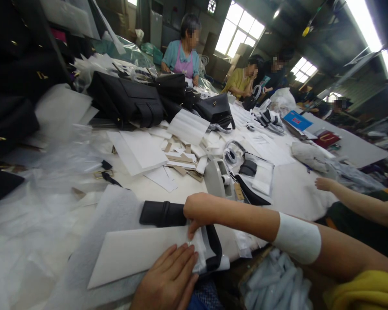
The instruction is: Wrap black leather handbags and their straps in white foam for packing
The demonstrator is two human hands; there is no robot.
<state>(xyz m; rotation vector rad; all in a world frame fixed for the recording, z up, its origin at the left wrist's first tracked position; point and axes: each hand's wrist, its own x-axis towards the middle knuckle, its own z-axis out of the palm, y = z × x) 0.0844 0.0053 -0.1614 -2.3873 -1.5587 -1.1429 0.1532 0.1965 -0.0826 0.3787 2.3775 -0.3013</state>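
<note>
At the table's near edge lies a black leather bag (214, 241), partly covered by translucent white wrapping film (198, 249). My left hand (170, 275) rests flat on the film and a long white foam sheet (139, 252), fingers stretched and side by side. My right hand (198, 213) is curled, its thumb down at the film's upper part; the other fingertips are hidden. A black strap (161, 213) with a loop across it runs leftward from beneath the right hand. Thin white tissue paper (113, 211) spreads under these things.
A grey tape dispenser (215, 176) and a clear-wrapped black piece (248, 168) stand beyond my right hand. Cardboard strips (181, 161) and black bags (126, 101) lie farther back. White rolls fill a box (274, 275) below right. A co-worker's hand (325, 184) reaches in from the right.
</note>
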